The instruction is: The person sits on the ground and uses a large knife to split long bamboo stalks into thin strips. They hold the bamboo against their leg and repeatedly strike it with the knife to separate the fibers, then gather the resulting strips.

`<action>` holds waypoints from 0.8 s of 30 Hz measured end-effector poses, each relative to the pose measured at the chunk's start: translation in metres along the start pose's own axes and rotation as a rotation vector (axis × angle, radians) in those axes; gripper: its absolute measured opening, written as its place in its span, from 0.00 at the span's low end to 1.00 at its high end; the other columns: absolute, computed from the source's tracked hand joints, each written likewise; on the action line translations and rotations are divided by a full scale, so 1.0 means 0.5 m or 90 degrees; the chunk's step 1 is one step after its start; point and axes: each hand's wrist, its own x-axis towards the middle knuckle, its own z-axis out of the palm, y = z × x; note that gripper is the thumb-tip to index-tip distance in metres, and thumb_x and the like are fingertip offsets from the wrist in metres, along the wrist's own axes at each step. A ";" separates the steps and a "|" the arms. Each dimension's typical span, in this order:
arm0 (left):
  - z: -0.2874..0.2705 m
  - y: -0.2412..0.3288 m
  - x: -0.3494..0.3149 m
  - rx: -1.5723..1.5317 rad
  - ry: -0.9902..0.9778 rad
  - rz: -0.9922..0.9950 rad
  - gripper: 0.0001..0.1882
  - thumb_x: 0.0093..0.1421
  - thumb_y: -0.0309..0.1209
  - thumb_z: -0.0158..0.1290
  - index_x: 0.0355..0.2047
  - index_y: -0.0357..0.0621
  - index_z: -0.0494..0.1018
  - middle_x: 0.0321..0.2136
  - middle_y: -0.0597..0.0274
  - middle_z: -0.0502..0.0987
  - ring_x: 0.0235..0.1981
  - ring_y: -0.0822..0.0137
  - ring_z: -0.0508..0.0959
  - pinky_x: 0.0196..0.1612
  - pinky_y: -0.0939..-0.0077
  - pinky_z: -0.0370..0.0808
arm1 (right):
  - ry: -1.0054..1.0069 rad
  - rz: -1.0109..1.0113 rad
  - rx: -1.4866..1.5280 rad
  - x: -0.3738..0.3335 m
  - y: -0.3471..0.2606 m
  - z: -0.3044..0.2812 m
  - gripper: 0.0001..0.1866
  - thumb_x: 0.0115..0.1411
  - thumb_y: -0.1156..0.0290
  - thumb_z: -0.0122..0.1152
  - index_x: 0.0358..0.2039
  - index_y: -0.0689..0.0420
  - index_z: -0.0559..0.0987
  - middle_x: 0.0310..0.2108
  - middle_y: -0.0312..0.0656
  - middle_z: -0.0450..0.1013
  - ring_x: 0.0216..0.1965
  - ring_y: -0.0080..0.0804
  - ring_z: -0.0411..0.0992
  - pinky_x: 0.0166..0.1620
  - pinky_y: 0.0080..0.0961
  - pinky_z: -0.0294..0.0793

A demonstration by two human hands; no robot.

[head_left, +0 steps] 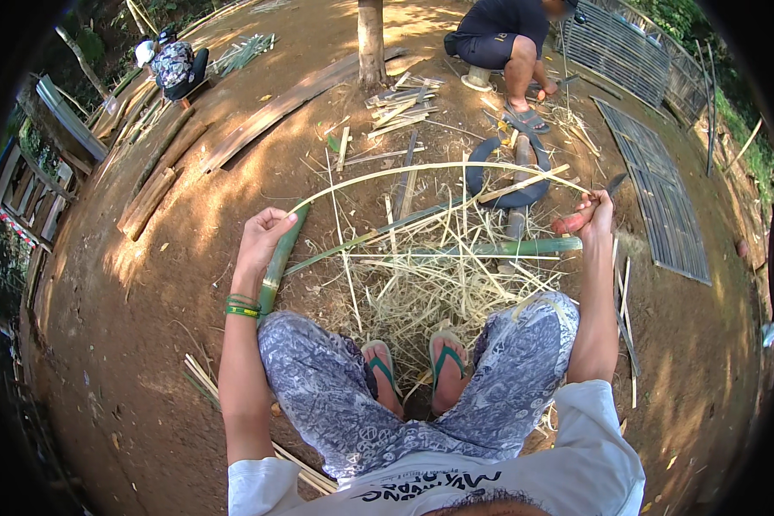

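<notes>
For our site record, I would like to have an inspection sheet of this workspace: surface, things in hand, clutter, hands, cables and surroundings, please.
Surface: brown earth ground, with sunlit patches.
Things in hand: pale strip, bent in an arch; red-handled knife, dark blade exposed.
Clutter: pale shavings heaped in front of the feet; split pieces scattered farther off.
Hands: left hand pinches the strip's left end; right hand grips the knife, near the strip's other end.
Cables: nothing seen.
Surroundings: crouching person at upper right, another person at upper left; tree trunk ahead; slatted panel on the right.
</notes>
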 end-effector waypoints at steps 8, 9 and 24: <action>0.034 -0.031 0.024 0.162 0.154 -0.009 0.15 0.61 0.39 0.63 0.23 0.43 0.75 0.19 0.75 0.72 0.21 0.84 0.63 0.24 0.85 0.61 | -0.019 0.018 0.009 -0.021 0.016 0.023 0.05 0.61 0.69 0.52 0.29 0.53 0.70 0.22 0.37 0.71 0.19 0.21 0.64 0.23 0.19 0.70; 0.041 -0.029 0.024 0.161 0.175 -0.010 0.16 0.61 0.39 0.64 0.23 0.43 0.75 0.18 0.75 0.72 0.20 0.84 0.63 0.23 0.85 0.60 | -0.026 0.019 0.008 -0.024 0.017 0.026 0.05 0.61 0.68 0.52 0.29 0.53 0.70 0.22 0.37 0.71 0.19 0.20 0.64 0.23 0.18 0.70; 0.056 -0.027 0.007 0.247 0.003 0.004 0.15 0.63 0.39 0.60 0.43 0.41 0.81 0.19 0.79 0.65 0.22 0.83 0.62 0.25 0.82 0.60 | 0.051 -0.023 0.007 -0.018 0.019 0.016 0.03 0.61 0.70 0.53 0.33 0.54 0.71 0.31 0.41 0.77 0.20 0.18 0.64 0.23 0.18 0.70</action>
